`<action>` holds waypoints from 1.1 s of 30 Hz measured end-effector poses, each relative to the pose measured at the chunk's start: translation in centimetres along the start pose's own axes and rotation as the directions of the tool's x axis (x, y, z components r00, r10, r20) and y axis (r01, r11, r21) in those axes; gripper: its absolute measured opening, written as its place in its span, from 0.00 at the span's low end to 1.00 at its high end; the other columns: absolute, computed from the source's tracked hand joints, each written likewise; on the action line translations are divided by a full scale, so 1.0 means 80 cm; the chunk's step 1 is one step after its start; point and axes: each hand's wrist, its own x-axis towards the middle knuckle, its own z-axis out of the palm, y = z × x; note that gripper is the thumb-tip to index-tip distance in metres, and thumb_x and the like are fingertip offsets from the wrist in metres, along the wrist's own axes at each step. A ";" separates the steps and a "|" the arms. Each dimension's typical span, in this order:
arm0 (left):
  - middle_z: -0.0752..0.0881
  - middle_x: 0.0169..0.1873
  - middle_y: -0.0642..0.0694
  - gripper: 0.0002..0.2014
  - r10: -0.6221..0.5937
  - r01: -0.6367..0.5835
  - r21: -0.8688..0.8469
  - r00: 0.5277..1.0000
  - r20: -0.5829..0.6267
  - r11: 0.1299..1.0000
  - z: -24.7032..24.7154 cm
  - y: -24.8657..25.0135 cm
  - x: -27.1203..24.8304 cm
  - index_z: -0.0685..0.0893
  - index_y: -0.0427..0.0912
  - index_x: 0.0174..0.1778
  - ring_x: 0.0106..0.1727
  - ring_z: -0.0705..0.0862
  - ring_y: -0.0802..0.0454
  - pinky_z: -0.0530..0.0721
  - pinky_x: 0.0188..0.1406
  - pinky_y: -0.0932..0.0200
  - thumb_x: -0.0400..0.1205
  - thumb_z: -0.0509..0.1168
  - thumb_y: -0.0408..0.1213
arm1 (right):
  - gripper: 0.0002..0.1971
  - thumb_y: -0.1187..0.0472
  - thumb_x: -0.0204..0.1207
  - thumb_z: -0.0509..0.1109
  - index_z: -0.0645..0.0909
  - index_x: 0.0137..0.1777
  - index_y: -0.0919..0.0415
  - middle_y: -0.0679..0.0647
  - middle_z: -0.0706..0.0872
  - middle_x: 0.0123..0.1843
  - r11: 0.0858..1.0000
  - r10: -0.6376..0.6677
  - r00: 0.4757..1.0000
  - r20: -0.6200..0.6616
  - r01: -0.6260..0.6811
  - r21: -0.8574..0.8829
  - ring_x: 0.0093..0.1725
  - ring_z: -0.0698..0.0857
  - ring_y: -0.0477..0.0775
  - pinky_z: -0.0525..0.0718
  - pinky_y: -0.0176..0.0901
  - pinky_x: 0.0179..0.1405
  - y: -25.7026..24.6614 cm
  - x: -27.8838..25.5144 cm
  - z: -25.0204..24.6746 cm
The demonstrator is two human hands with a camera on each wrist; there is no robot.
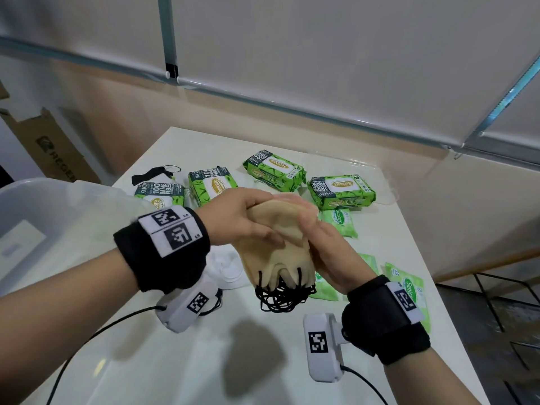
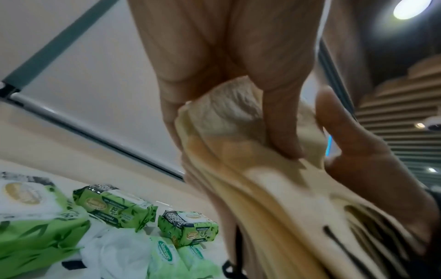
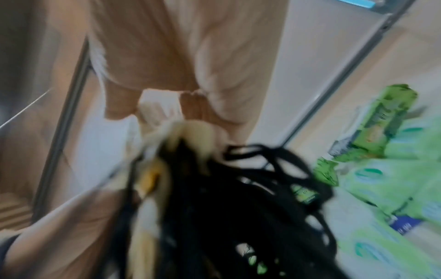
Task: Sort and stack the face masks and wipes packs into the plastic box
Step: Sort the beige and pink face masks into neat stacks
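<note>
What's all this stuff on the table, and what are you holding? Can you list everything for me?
beige face masks: a bundle, black ear loops dangling, held above the table.
large wipes packs: four, green, far half of table.
small wipes packs: at least three, light green, right side.
white face masks: a pile, under the left wrist.
black face mask: one, far left of table.
plastic box: one, clear, left.
cardboard box: brown, left, off the table.
table: white.
left hand: grips the bundle's top.
right hand: grips its side.
</note>
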 end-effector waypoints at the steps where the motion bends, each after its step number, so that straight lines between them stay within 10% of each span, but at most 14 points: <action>1: 0.88 0.35 0.60 0.15 -0.018 0.019 -0.047 1.000 0.025 0.999 -0.005 0.000 -0.002 0.86 0.54 0.38 0.38 0.85 0.65 0.82 0.40 0.69 0.60 0.82 0.42 | 0.36 0.31 0.71 0.66 0.78 0.69 0.58 0.57 0.85 0.62 0.998 -0.006 0.999 0.045 0.003 0.069 0.60 0.84 0.54 0.83 0.47 0.55 -0.002 -0.001 -0.001; 4: 0.90 0.40 0.49 0.18 -0.046 0.053 -0.102 0.996 0.074 0.993 -0.012 -0.003 -0.004 0.86 0.42 0.46 0.43 0.87 0.56 0.85 0.45 0.59 0.61 0.77 0.42 | 0.28 0.39 0.78 0.56 0.78 0.70 0.56 0.55 0.84 0.61 0.989 0.032 0.999 0.027 -0.036 0.145 0.60 0.81 0.54 0.80 0.49 0.51 -0.004 -0.003 0.001; 8: 0.88 0.37 0.56 0.15 -0.058 0.068 -0.073 0.990 0.127 0.995 -0.013 -0.004 -0.003 0.84 0.48 0.43 0.41 0.86 0.59 0.84 0.43 0.63 0.63 0.78 0.43 | 0.10 0.63 0.82 0.64 0.86 0.45 0.63 0.55 0.87 0.37 0.994 0.105 0.985 -0.136 -0.102 0.031 0.37 0.83 0.52 0.79 0.38 0.34 0.005 0.003 0.002; 12: 0.82 0.43 0.57 0.12 -0.036 0.027 0.068 0.988 0.148 0.997 -0.013 -0.001 -0.004 0.82 0.48 0.48 0.44 0.81 0.64 0.77 0.42 0.74 0.73 0.74 0.47 | 0.17 0.72 0.83 0.58 0.85 0.44 0.54 0.43 0.88 0.32 0.984 0.040 0.996 -0.084 -0.054 -0.172 0.32 0.84 0.37 0.80 0.29 0.32 -0.006 0.000 -0.002; 17: 0.70 0.70 0.56 0.22 0.094 -0.122 0.179 0.983 0.158 0.976 -0.007 0.001 -0.002 0.81 0.52 0.50 0.72 0.66 0.62 0.65 0.71 0.64 0.67 0.66 0.63 | 0.14 0.61 0.75 0.61 0.83 0.55 0.49 0.44 0.87 0.37 0.958 -0.027 0.999 0.045 0.038 -0.283 0.31 0.82 0.38 0.78 0.29 0.27 -0.023 -0.002 -0.005; 21: 0.86 0.38 0.66 0.11 0.028 -0.019 -0.065 0.990 0.138 0.998 -0.001 0.007 0.002 0.81 0.56 0.46 0.41 0.84 0.69 0.80 0.42 0.69 0.73 0.75 0.46 | 0.12 0.65 0.85 0.58 0.82 0.57 0.51 0.35 0.88 0.47 0.972 -0.111 0.994 0.009 0.111 -0.208 0.48 0.84 0.34 0.80 0.27 0.44 -0.029 0.003 -0.007; 26: 0.90 0.42 0.52 0.25 -0.029 0.037 -0.191 0.999 0.044 0.981 -0.001 0.000 0.005 0.84 0.47 0.52 0.42 0.88 0.57 0.86 0.43 0.61 0.64 0.72 0.58 | 0.28 0.33 0.74 0.52 0.86 0.54 0.48 0.47 0.91 0.54 0.996 0.087 0.995 -0.043 -0.086 0.039 0.56 0.88 0.44 0.85 0.35 0.48 -0.027 -0.001 -0.012; 30: 0.86 0.41 0.54 0.18 -0.039 0.045 -0.174 0.999 0.038 0.984 0.006 0.006 0.004 0.77 0.51 0.51 0.40 0.85 0.62 0.85 0.41 0.63 0.70 0.74 0.51 | 0.14 0.54 0.69 0.72 0.87 0.53 0.59 0.56 0.91 0.51 0.988 0.153 0.988 0.001 -0.153 0.004 0.50 0.90 0.52 0.86 0.41 0.48 -0.019 0.001 -0.008; 33: 0.83 0.55 0.55 0.36 -0.068 0.074 -0.090 0.995 0.067 0.993 0.002 0.008 0.002 0.69 0.57 0.66 0.53 0.85 0.59 0.86 0.52 0.57 0.62 0.73 0.55 | 0.14 0.64 0.67 0.72 0.86 0.53 0.62 0.56 0.91 0.47 0.982 0.166 0.986 0.020 -0.167 0.084 0.46 0.90 0.51 0.86 0.39 0.44 -0.013 0.002 -0.010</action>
